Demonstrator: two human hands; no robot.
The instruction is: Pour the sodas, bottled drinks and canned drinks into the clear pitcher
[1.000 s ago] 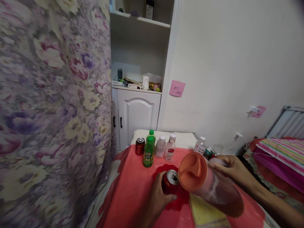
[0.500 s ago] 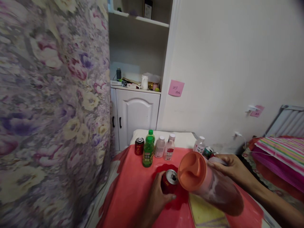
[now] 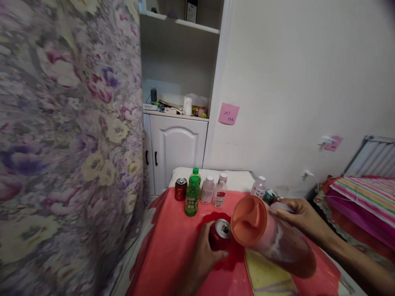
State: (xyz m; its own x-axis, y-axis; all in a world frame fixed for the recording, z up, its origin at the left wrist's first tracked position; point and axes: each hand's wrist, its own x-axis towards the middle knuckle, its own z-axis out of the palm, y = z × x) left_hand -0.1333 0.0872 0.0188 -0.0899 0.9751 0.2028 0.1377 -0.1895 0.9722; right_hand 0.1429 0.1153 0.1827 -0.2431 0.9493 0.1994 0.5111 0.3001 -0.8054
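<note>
Wrapped round a red drink can (image 3: pixel 219 237) from the left is my left hand (image 3: pixel 206 257), its thumb across the front. The can stands upright with its silver top uppermost, over a dark red scalloped mat (image 3: pixel 233 260). My right hand (image 3: pixel 294 216) grips the handle of a clear pitcher (image 3: pixel 285 250). The pitcher lies tilted nearly on its side, brownish liquid within, its orange lid (image 3: pixel 249 220) beside the can's top. I cannot make out any stream between lid and can.
Green bottles (image 3: pixel 192 197), another can (image 3: pixel 180 189) and clear bottles (image 3: pixel 219 193) stand behind on the red tablecloth (image 3: pixel 169 246). A bottle (image 3: pixel 258 187) and a teal-topped can (image 3: pixel 269 197) are beyond the pitcher. A yellow board or cloth (image 3: pixel 268 275) lies under it. A floral curtain (image 3: pixel 70 144) hangs left.
Almost nothing differs. Both hands keep their hold, and the can and tilted pitcher stay in nearly the same place; the whole view shifts very slightly.
</note>
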